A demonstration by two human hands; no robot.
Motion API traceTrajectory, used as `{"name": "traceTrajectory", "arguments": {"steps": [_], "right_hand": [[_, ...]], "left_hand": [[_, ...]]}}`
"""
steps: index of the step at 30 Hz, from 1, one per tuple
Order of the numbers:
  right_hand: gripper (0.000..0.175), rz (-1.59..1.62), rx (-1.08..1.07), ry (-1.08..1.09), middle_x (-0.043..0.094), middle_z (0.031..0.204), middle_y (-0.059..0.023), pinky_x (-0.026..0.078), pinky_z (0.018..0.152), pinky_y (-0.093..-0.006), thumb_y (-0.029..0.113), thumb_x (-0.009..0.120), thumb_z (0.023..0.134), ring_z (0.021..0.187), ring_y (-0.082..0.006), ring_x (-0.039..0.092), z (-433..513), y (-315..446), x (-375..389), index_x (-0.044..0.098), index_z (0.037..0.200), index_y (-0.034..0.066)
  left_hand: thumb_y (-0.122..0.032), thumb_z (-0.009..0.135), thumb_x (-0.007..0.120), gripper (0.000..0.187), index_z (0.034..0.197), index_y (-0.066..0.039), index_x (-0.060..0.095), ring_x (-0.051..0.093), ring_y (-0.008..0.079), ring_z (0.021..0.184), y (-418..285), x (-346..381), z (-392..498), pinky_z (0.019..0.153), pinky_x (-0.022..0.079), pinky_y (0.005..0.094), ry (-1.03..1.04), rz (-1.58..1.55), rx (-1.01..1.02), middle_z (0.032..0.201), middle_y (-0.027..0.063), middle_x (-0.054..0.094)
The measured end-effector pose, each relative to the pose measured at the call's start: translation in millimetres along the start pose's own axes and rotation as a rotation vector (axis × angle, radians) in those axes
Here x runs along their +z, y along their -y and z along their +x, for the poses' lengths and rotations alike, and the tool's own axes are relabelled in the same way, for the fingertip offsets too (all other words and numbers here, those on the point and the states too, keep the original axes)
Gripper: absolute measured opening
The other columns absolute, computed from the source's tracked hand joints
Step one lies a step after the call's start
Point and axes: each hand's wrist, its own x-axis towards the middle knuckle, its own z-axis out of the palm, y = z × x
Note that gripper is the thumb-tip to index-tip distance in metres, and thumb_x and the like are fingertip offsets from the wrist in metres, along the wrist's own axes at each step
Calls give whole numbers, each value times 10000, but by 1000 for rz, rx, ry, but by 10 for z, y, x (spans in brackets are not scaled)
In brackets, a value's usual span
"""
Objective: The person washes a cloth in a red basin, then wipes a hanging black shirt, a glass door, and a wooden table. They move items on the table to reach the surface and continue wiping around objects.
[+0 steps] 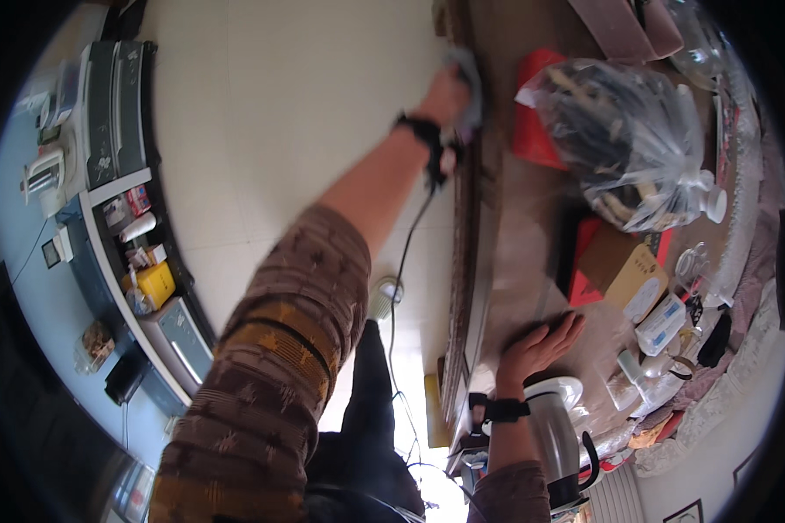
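My left hand (446, 98), blurred, is stretched far forward and closed on a grey-blue cloth (473, 91), pressed against the side edge of a brown wooden table (517, 261). A black strap circles that wrist, and a cable hangs from it. My right hand (541, 350) rests flat on the tabletop and holds nothing; it also wears a black wrist strap. Beside the right forearm stands a steel kettle (553, 428) with a black handle. Near the right fingers lie a red box (582, 287) and a brown cardboard box (636, 278).
Further up the table, a knotted clear plastic bag (618, 137) of dark and tan items overlaps a red packet (536, 124). A white-and-blue packet (661, 323) and scissors (691, 260) lie toward the far side. Across the tiled floor (288, 131) stands a low cabinet (131, 281).
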Motion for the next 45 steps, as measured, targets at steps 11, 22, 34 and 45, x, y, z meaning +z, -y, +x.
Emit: {"name": "traceTrajectory", "arguments": {"steps": [11,22,34,45], "right_hand": [[500,18,28,49,297,1421,-244,235,1067,-509,332,347,966,1306,-418,294,-6,-4,-15,369,1347,8],[499,52,-24,20,289,1428,-226,255,1056,-481,324,317,977,1304,-381,303,-47,-35,31,366,1353,0],[520,31,-74,-16,316,1406,-240,266,1046,-480,353,319,976,1284,-395,324,-32,-52,42,381,1337,-15],[558,-2,-31,30,295,1426,-234,232,1065,-484,388,305,974,1317,-385,283,-37,-63,23,346,1366,-6]], "left_hand": [[-81,845,436,326,1148,19,501,541,335,951,-199,525,-802,862,439,396,-231,-170,-115,1019,185,595],[-102,910,378,361,1260,-40,442,499,273,1125,-1554,1828,-5779,944,401,339,386,-922,-1662,1195,145,523],[-117,682,586,199,857,-28,615,620,344,800,31,1068,-2980,677,500,416,754,366,-309,832,207,631],[-245,876,475,356,1140,-21,553,573,383,998,-680,1372,-4229,853,454,424,554,-195,-837,1027,248,604]]}}
